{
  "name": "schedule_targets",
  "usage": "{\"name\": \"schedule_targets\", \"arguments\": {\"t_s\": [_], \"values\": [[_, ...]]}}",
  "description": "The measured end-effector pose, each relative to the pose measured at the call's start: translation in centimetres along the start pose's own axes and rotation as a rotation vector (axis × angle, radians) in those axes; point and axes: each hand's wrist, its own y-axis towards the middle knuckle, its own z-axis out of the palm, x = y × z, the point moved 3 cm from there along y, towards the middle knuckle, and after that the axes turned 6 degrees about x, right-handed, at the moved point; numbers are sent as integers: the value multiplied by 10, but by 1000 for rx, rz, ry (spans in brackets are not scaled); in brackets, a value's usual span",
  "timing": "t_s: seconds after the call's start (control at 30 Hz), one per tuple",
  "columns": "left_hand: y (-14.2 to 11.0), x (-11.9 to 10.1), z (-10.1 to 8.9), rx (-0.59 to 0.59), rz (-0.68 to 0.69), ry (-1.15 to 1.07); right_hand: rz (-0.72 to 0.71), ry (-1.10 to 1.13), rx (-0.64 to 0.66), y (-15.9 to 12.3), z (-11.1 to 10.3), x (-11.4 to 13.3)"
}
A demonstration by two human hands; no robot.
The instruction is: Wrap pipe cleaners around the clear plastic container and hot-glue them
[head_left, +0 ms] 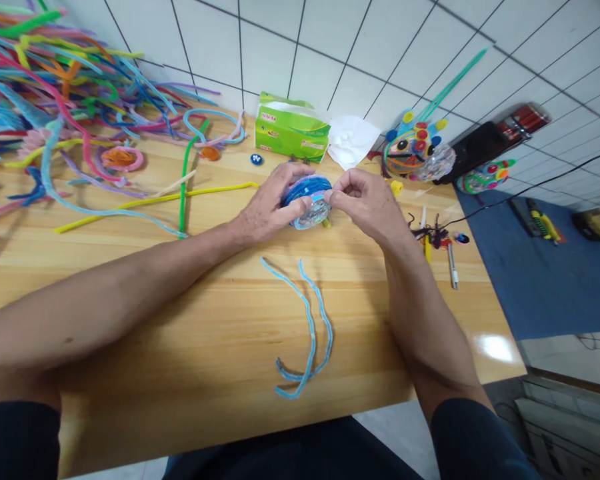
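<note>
My left hand [275,207] is wrapped round a clear plastic bottle piece [314,213] lying on its side, its crinkled end facing me. Blue and purple pipe cleaners [305,190] are wound round its body, and a light-blue one runs along the rim. At the rim's right side my right hand [363,200] pinches the light-blue pipe cleaner between thumb and forefinger; the fingertips hide its end. Below the hands, two loose light-blue pipe cleaners [313,333] lie curved and crossing on the wooden table.
A pile of coloured pipe cleaners [70,87] covers the back left. Behind my hands stand a green tissue pack [293,130] and a white tissue [351,140]. Decorated bottle figures [415,150] are at back right. A utility knife [453,267] lies right, near a black cable [540,183].
</note>
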Motion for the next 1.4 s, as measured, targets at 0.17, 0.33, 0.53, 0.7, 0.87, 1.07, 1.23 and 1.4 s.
{"name": "schedule_targets", "arguments": {"t_s": [0.17,0.33,0.53,0.7,0.87,1.07,1.23,1.4], "values": [[0,-1,-2,15,-28,-23,18,-2,-1,1,0,-1],[0,2,-2,5,-20,-36,56,-25,2,0,0,3],[-1,5,1,-4,23,-2,69,-9,26,0,1,-1],[-1,7,-2,-3,39,-6,91,4,38,-1,0,-8],[1,10,-7,25,34,40,35,-75,75,-2,-5,-4],[2,-6,-5,29,-30,28,-27,-105,88,-1,-3,-7],[6,-15,-5,40,-30,124,-69,-69,100,-1,-3,-12],[5,-9,-9,-8,16,196,-139,14,112,2,-8,-14]]}}
